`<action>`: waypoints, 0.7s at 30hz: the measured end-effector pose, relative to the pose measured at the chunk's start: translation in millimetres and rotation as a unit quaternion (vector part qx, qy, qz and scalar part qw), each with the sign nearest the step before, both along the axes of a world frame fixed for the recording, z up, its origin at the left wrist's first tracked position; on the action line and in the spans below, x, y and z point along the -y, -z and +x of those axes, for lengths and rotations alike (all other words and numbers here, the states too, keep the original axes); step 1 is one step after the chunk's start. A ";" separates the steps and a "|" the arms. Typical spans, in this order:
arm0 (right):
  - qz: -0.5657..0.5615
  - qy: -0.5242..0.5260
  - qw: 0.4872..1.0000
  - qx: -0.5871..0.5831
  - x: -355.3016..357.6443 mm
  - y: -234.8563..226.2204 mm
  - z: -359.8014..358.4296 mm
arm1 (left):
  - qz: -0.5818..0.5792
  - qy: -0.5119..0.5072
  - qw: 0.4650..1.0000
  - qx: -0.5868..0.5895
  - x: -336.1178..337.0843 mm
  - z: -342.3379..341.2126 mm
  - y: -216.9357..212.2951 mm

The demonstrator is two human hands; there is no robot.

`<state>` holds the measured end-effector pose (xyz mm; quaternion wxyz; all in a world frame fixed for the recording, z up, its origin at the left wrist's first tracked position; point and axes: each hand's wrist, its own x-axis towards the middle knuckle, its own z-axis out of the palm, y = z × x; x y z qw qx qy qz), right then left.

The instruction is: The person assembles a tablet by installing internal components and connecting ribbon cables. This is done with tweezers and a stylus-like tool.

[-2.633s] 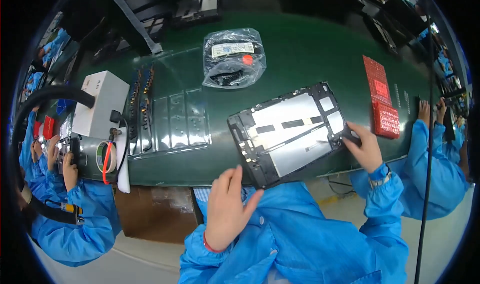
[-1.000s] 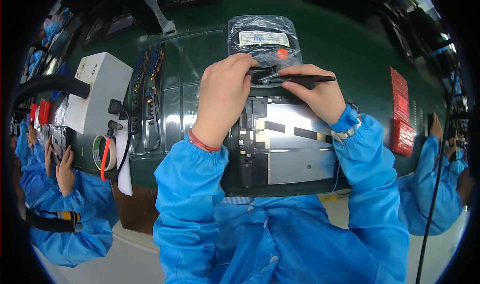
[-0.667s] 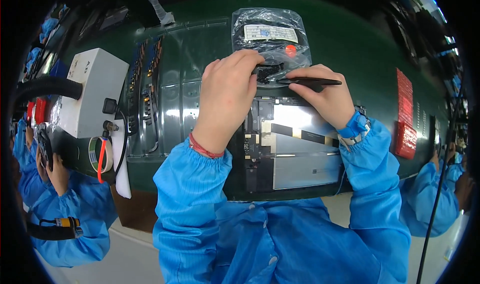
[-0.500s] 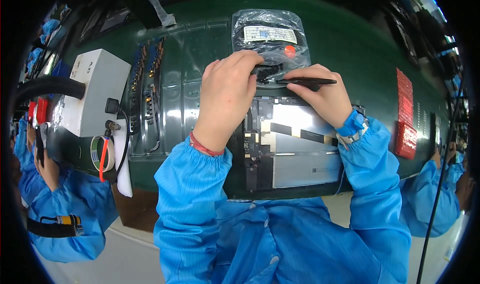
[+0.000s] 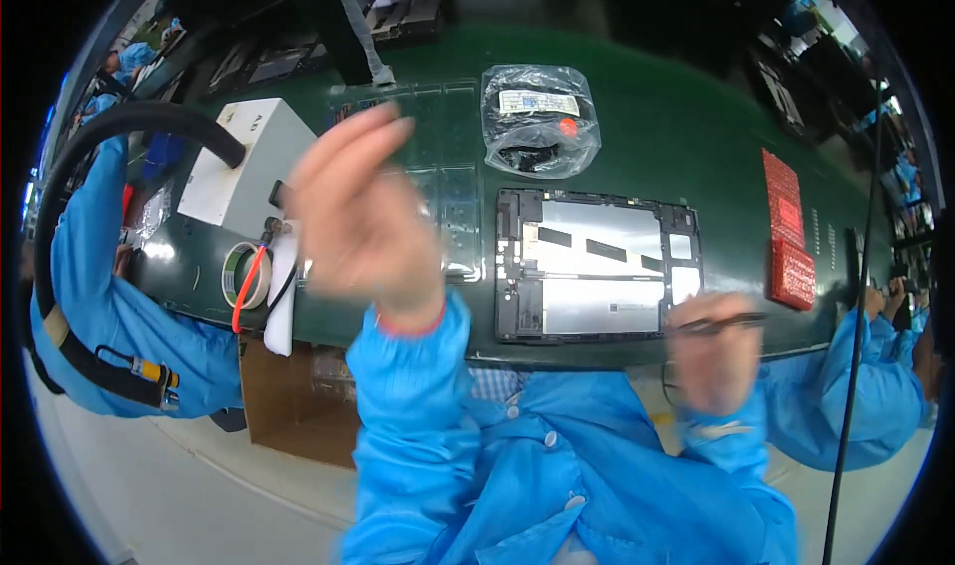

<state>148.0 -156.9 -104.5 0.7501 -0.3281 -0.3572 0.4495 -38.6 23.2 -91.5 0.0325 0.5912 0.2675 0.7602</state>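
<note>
Both hands have lifted off the panel (image 5: 595,267): left hand (image 5: 363,212) blurred, fingers loosely spread; right hand (image 5: 711,351) pinching a stylus (image 5: 721,322).

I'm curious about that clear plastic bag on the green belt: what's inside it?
The plastic bag holds dark coiled parts, a white label and a small orange dot. The crinkled plastic hides what the dark parts are.

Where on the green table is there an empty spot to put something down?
The green table is bare between the plastic bag and the red packet, above the open tablet frame. It is crowded on the left around the white box, the tape roll and the clear trays, where the raised left hand blocks the way.
</note>
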 end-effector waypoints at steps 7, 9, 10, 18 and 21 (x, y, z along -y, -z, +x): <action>-0.235 -0.492 0.769 -0.334 -68.4 24.8 -210.7 | -0.145 0.139 0.856 0.477 91.0 -148.8 93.8; -0.278 -0.538 0.709 -0.360 -84.7 48.4 -293.7 | -0.043 0.226 0.743 0.628 104.9 -178.7 112.7; -0.302 -0.524 0.722 -0.336 -91.1 62.6 -338.8 | -0.121 0.534 0.596 0.587 125.5 -261.1 155.2; -0.430 -0.470 0.671 -0.379 -90.3 122.3 -486.4 | -0.283 0.187 0.778 0.529 147.9 -371.6 179.2; -0.352 -0.370 0.761 -0.400 -125.4 148.6 -499.9 | -0.337 0.128 0.768 0.529 96.6 -316.3 140.4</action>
